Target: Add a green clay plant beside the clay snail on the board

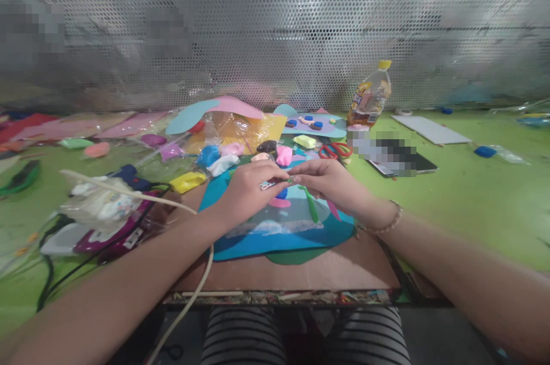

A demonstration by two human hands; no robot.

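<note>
My left hand point(256, 188) and my right hand point(327, 183) meet above a blue foam sheet point(227, 243), fingertips pinched together. Between them shows a tiny bit of green clay point(291, 180), mostly covered by the fingers. Beneath the hands, a grey-blue panel with a white clay strip point(275, 228) along its lower edge lies on the sheet. On that panel are a blue clay lump point(282, 193), a pink flat oval point(280, 203) and a green stick-like tool point(311, 205). A beaded bracelet circles my right wrist.
Clay packets, including a yellow one point(188, 182), lie behind and left. Red-handled scissors point(335, 150), a drink bottle point(370, 95) and a black phone-like slab point(408, 156) are at right. A pale cable point(210, 262) crosses beside my left forearm, near a purple device point(116, 230).
</note>
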